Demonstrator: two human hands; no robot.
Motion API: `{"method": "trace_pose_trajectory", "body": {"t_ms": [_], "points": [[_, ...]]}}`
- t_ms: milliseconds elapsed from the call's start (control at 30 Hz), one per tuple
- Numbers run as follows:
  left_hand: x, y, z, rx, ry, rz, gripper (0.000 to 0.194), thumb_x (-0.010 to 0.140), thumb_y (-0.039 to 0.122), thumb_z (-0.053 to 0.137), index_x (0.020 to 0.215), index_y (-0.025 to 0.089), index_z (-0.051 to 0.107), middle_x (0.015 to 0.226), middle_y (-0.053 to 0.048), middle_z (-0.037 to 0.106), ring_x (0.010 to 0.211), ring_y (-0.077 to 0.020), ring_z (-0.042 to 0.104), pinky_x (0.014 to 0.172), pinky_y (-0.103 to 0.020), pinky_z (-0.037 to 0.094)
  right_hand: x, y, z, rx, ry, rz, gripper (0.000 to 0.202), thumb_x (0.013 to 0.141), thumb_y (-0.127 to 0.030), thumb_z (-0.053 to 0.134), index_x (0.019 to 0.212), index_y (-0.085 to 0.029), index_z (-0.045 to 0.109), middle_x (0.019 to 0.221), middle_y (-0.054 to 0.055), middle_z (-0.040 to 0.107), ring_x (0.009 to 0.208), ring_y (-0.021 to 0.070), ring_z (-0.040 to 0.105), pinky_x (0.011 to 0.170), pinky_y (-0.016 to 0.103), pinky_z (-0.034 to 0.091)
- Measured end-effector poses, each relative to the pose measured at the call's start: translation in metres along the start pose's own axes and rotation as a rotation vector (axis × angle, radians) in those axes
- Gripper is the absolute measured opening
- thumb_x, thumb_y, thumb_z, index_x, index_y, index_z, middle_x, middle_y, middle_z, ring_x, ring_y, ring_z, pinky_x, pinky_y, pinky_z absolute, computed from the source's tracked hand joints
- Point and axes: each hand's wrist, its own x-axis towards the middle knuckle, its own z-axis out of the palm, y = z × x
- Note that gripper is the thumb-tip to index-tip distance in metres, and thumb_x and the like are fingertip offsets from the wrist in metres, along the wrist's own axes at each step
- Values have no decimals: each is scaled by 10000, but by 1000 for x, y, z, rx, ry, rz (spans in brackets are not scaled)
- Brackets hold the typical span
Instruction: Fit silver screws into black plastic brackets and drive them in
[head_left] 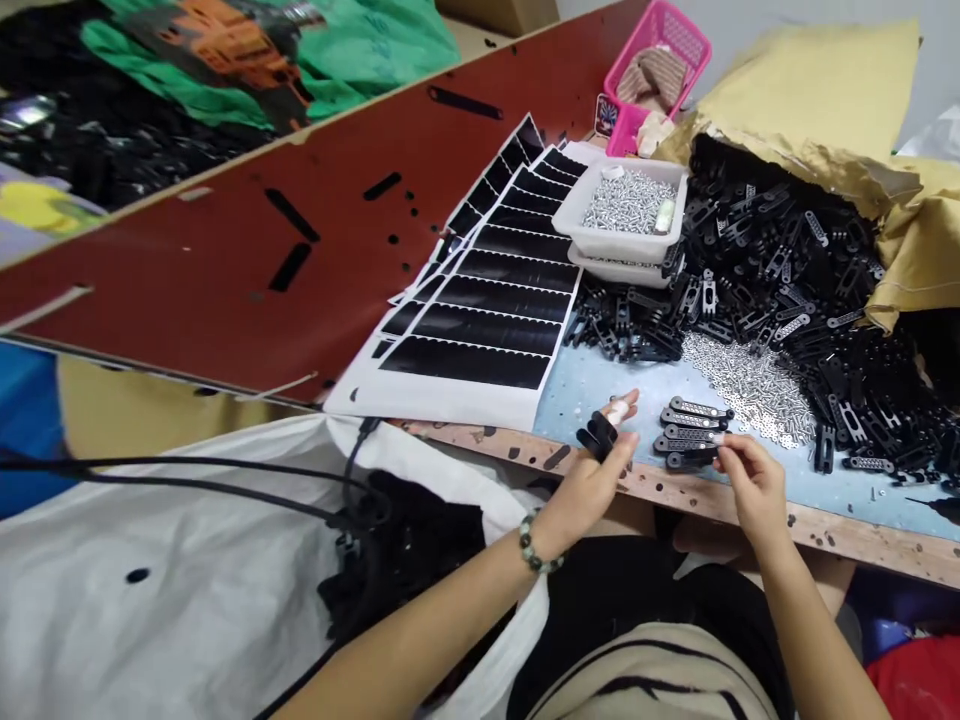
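My left hand (592,490), with a beaded bracelet at the wrist, is closed around a few small black pieces (598,435) near the table's front edge. Something white covers one of its fingertips. To its right, several black slotted parts (686,433) lie side by side on the light blue surface. The thumb and fingers of my right hand (754,485) are pinched at the right end of this row; what is between them is too small to make out. Beyond the row spreads a pile of small silver pins (750,385).
White tubs (577,220) of silver pins stand behind. Black parts (795,250) spill from a yellow sack (817,90) at right. Black sticker sheets (480,310) lie left. An open white bag (187,560) hangs below the edge, with dark cables (225,482) across it.
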Motion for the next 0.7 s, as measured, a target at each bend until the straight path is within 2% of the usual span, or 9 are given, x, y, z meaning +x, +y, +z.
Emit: {"method": "trace_pose_trajectory", "body": {"t_ms": [33, 100, 200, 333, 500, 700], "points": [[-2, -2, -4, 91, -18, 76, 408, 964, 363, 334, 1308, 211, 491, 1294, -72, 559, 1231, -220, 475, 1063, -408, 365, -1, 5, -1, 29, 24, 74, 186, 837, -367, 584, 873, -198, 651, 742, 26, 633, 657, 154, 608, 625, 294, 519], [-6, -6, -7, 307, -143, 285, 341, 941, 291, 402, 1231, 201, 559, 1246, -85, 595, 1192, -241, 486, 1017, -440, 372, -2, 13, -2, 66, 21, 197, 239, 778, -405, 646, 872, -186, 646, 729, 23, 642, 648, 158, 612, 606, 290, 523], [-11, -12, -2, 581, -323, 510, 367, 873, 224, 515, 1234, 172, 560, 1286, -113, 583, 1213, -291, 457, 992, -491, 322, -4, 20, -1, 37, -12, 295, 274, 735, -426, 679, 841, -174, 650, 686, 18, 635, 620, 155, 596, 581, 279, 510], [-12, -16, 6, 718, -400, 546, 433, 831, 236, 567, 1252, 141, 539, 1326, -107, 563, 1239, -285, 441, 995, -484, 276, -2, 22, 0, -55, -20, 317, 269, 731, -431, 666, 800, -172, 663, 687, 20, 630, 598, 146, 566, 584, 280, 492], [-11, -18, 5, 719, -393, 560, 436, 844, 265, 559, 1260, 140, 527, 1347, -85, 550, 1257, -268, 422, 997, -472, 254, 4, 19, 1, -118, -60, 345, 286, 750, -441, 626, 814, -165, 663, 611, 5, 603, 532, 143, 537, 534, 276, 458], [-11, -18, 7, 702, -399, 522, 463, 836, 278, 575, 1274, 141, 510, 1356, -95, 538, 1250, -260, 426, 1008, -465, 246, 10, 9, 3, -424, -87, 168, 199, 778, -371, 572, 787, -184, 642, 678, 23, 641, 575, 155, 549, 602, 290, 441]]}}
